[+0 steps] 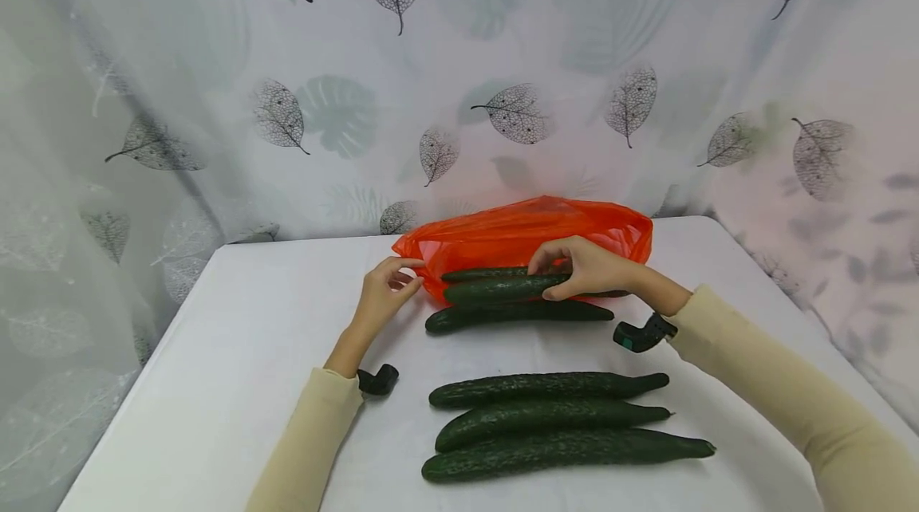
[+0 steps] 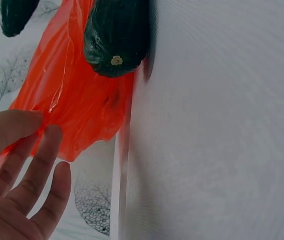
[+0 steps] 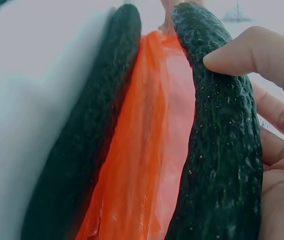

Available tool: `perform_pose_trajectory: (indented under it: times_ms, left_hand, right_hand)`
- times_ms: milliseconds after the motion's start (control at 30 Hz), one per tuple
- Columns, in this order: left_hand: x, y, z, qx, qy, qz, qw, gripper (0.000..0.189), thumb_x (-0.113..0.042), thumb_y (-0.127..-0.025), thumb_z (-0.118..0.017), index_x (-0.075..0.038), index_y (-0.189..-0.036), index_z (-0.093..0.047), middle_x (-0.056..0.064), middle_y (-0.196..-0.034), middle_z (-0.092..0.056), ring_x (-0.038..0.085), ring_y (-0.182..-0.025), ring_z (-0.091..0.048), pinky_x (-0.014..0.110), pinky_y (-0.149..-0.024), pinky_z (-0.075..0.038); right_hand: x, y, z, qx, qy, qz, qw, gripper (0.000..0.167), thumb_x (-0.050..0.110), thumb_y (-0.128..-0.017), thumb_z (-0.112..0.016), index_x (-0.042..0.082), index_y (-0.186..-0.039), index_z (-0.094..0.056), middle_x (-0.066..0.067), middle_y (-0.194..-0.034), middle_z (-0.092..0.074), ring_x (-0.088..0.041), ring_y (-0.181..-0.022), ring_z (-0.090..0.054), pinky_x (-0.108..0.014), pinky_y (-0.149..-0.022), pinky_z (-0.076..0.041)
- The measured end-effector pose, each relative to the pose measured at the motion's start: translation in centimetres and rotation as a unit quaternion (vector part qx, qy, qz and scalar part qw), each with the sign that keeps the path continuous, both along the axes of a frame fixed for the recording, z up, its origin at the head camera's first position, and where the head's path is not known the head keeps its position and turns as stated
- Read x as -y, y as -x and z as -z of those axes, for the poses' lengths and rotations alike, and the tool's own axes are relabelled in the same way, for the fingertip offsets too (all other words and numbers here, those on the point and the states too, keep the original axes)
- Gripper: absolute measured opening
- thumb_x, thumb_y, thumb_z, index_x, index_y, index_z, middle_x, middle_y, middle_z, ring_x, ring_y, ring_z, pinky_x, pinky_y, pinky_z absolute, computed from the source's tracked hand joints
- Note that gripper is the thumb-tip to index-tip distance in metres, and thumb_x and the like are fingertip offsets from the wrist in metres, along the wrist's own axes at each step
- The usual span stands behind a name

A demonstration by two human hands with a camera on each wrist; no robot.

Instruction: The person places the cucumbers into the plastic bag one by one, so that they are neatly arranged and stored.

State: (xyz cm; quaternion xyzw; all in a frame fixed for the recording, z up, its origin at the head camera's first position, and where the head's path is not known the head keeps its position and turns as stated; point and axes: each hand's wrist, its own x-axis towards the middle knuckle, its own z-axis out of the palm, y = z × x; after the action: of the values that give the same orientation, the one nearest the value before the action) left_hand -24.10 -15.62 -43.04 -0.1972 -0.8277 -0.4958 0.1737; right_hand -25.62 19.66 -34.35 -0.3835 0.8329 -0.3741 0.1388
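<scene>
A red plastic bag (image 1: 531,213) lies on its side at the back of the table, its mouth toward me. My left hand (image 1: 384,289) pinches the left edge of the bag between thumb and fingers. With my right hand (image 1: 592,266) I grip a dark green cucumber (image 1: 495,289) at the bag's mouth; in the right wrist view the thumb (image 3: 232,57) presses on its side. Behind it, inside the bag, another cucumber (image 1: 477,274) shows partly. One more cucumber (image 1: 517,317) lies on the table just in front of the bag.
Nearer to me, three cucumbers lie side by side on the white table (image 1: 237,352): a far one (image 1: 546,389), a middle one (image 1: 549,420) and a near one (image 1: 567,452). A leaf-patterned curtain (image 1: 459,57) hangs behind the table and along both sides.
</scene>
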Motion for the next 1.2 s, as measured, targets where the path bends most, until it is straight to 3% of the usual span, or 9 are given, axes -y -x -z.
perform_pose_trajectory:
  times_ms: [333, 800, 1200]
  left_hand:
    - [0.4, -0.1, 0.0, 0.001, -0.009, 0.011, 0.9999, 0.023, -0.001, -0.085, -0.073, -0.001, -0.108, -0.071, 0.016, -0.099, -0.066, 0.029, -0.08, -0.069, 0.031, -0.072, -0.058]
    - [0.2, 0.3, -0.3, -0.006, 0.003, 0.023, 0.9997, 0.022, -0.001, -0.085, -0.074, -0.001, -0.107, -0.072, 0.015, -0.099, -0.067, 0.027, -0.078, -0.068, 0.025, -0.07, -0.056]
    - [0.3, 0.1, -0.4, -0.008, -0.004, 0.03, 0.9995, 0.024, 0.0, -0.084, -0.074, 0.0, -0.107, -0.071, 0.015, -0.099, -0.066, 0.028, -0.079, -0.069, 0.032, -0.07, -0.057]
  right_hand:
    - [-0.1, 2.2, 0.4, 0.015, -0.003, 0.012, 0.9998, 0.031, 0.012, -0.08, -0.079, 0.007, -0.107, -0.067, -0.004, -0.103, -0.068, -0.023, -0.097, -0.06, -0.039, -0.088, -0.053]
    - [-0.2, 5.3, 0.6, 0.032, -0.011, 0.057, 0.9978, 0.033, 0.012, -0.081, -0.079, 0.003, -0.11, -0.067, -0.008, -0.108, -0.067, -0.024, -0.105, -0.06, -0.039, -0.092, -0.051]
    - [1.1, 7.1, 1.2, 0.046, -0.019, 0.06, 0.997, 0.034, 0.01, -0.081, -0.079, 0.002, -0.112, -0.066, -0.011, -0.111, -0.067, -0.026, -0.107, -0.061, -0.046, -0.097, -0.048]
